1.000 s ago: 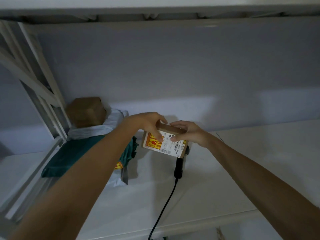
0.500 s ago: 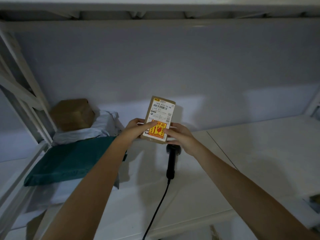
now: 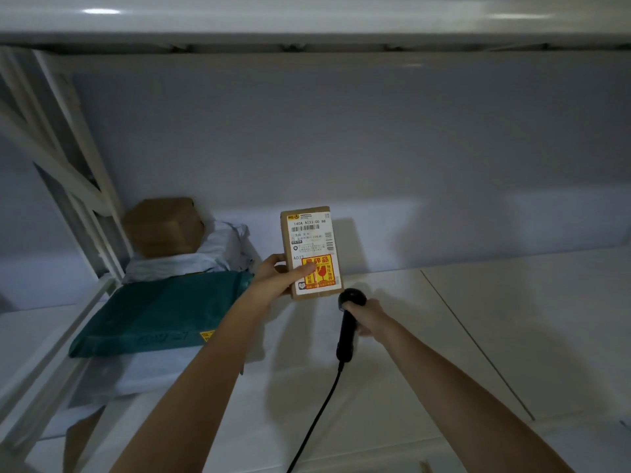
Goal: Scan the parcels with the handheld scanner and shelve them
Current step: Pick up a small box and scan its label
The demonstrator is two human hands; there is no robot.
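A small cardboard parcel [image 3: 309, 238] with a white shipping label and a yellow-and-red fragile sticker stands upright on the white shelf [image 3: 495, 336], label facing me. My left hand [image 3: 278, 276] grips its lower left edge, thumb on the sticker. Just right of the parcel's base, my right hand [image 3: 367, 317] is closed around a black corded handheld scanner [image 3: 348, 324], whose head points toward the back wall. Its cable [image 3: 316, 418] runs down off the shelf's front edge.
At the shelf's left end lie a dark green poly mailer [image 3: 160, 312], a pale grey mailer [image 3: 205, 261] behind it and a brown cardboard box [image 3: 164, 227] on top. White rack uprights [image 3: 71, 172] stand on the left; another shelf board [image 3: 307, 25] hangs overhead.
The parcel was turned from tilted flat to upright. My right hand let go of it and took hold of the scanner. My left hand alone holds the parcel now.
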